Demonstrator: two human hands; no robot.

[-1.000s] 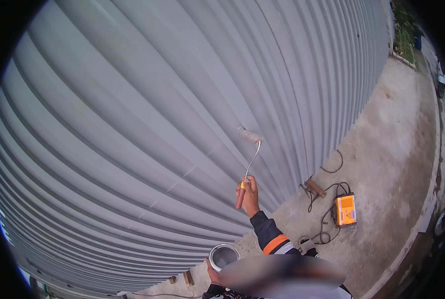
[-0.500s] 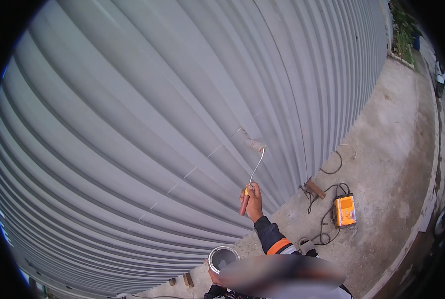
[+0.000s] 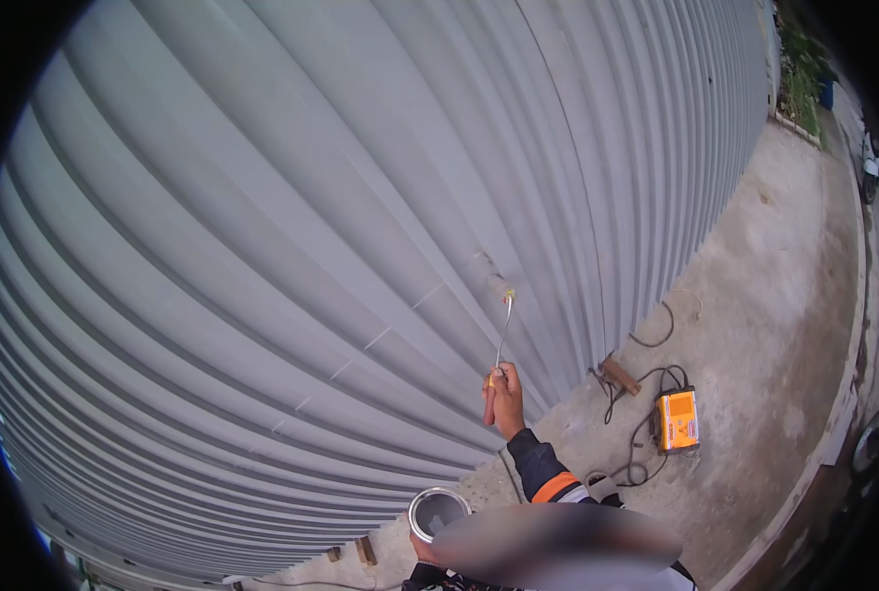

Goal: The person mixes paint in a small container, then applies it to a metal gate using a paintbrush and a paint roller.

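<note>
My right hand is closed round the handle of a paint roller. The roller's sleeve rests against the grey corrugated metal wall, and its wire frame runs down to the handle. Pale dashes form a broken line on the wall, to the left of the roller. Low in the view, my left hand holds an uncovered paint can with grey paint inside. A blurred patch hides part of the can's right side, and most of the left hand's fingers are out of sight.
An orange-yellow machine with black cables stands on the concrete floor to the right. Beside it, a wood block lies near the wall's foot. Another wood block is left of the can. A scooter is at the far right.
The roller has shifted slightly and turned more upright against the wall. The broken line's dash nearest the roller no longer shows. The can remains in my left hand.
</note>
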